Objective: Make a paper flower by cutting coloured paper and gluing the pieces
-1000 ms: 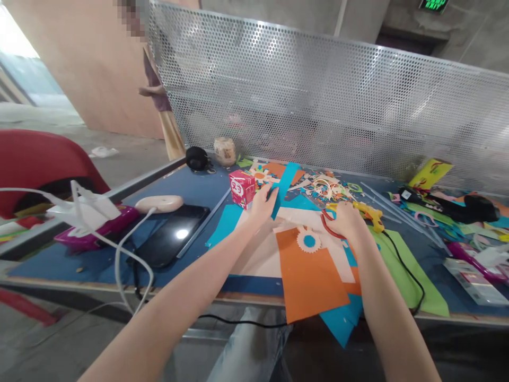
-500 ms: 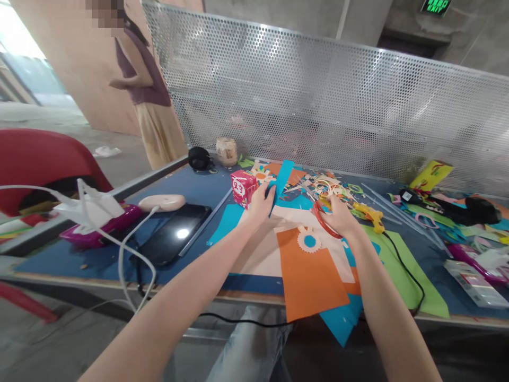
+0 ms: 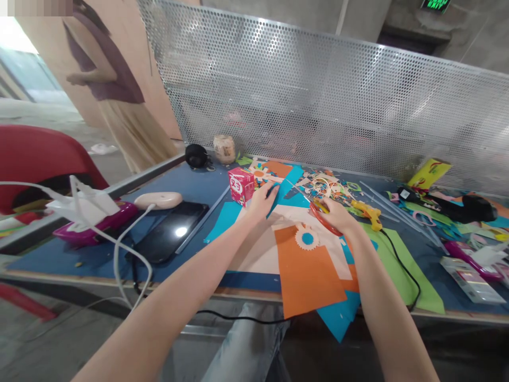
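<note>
My left hand (image 3: 263, 201) is closed on a blue paper strip (image 3: 289, 183), which slants up and to the right from the fingers. My right hand (image 3: 336, 215) grips red-handled scissors (image 3: 323, 216); their blades point up-left toward the strip, and I cannot tell whether they touch it. Below the hands, a cream gear-shaped cutout (image 3: 307, 237) with a blue centre lies on an orange sheet (image 3: 312, 276), which overhangs the table's front edge. Under these is a large pale sheet (image 3: 254, 249). A pink box (image 3: 240, 185) stands just behind my left hand.
Paper scraps (image 3: 326, 185) are heaped behind the hands. A yellow glue gun (image 3: 368, 213) lies right on a green sheet (image 3: 397, 265), its cord trailing forward. Left are a black phone (image 3: 170, 233), a power strip (image 3: 95, 225) and white cables. A perforated metal panel (image 3: 318, 101) closes the back; a person (image 3: 107, 79) stands beyond.
The blue strip has tilted lower to the right, and the scissor blades now show, pointing toward it. The person in the background has shifted left in view.
</note>
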Tool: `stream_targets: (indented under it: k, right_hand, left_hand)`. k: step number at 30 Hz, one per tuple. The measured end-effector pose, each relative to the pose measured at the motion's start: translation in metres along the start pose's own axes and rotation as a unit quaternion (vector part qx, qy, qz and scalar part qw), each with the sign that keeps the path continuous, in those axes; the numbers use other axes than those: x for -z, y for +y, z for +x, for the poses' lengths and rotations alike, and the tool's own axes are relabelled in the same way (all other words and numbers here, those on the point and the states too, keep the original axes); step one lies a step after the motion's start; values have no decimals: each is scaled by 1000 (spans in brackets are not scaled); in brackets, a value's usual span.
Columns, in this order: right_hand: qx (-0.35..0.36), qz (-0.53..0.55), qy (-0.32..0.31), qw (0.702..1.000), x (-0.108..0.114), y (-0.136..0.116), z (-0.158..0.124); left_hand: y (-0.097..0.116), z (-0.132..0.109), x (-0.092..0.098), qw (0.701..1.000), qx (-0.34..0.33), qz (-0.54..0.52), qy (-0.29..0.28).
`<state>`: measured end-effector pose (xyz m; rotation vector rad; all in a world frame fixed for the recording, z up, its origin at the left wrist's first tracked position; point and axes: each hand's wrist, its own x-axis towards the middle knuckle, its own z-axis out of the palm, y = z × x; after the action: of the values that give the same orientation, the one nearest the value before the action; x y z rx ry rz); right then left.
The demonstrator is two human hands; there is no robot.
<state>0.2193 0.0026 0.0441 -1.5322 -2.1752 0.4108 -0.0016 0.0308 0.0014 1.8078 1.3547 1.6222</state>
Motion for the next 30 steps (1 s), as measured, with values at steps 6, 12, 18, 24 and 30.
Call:
stream_targets:
  k: [6, 12, 18, 24, 30]
  right_hand:
    - [-3, 19, -4, 1000, 1, 1, 1]
    - [-12, 27, -3, 1000, -1, 6, 4]
    - [-5, 62, 19, 998, -6, 10, 8]
    - [-29, 179, 52, 982, -15, 10, 13]
    - [-32, 248, 61, 966, -19, 3, 10]
  left_hand:
    - [-6, 3, -6, 981, 87, -173, 29]
    - [-7, 6, -7, 938, 147, -313, 24]
    - [2, 6, -8, 897, 167, -405, 57]
    - [6, 4, -9, 890, 189, -411, 54]
    - [14, 4, -2, 855, 213, -464, 96]
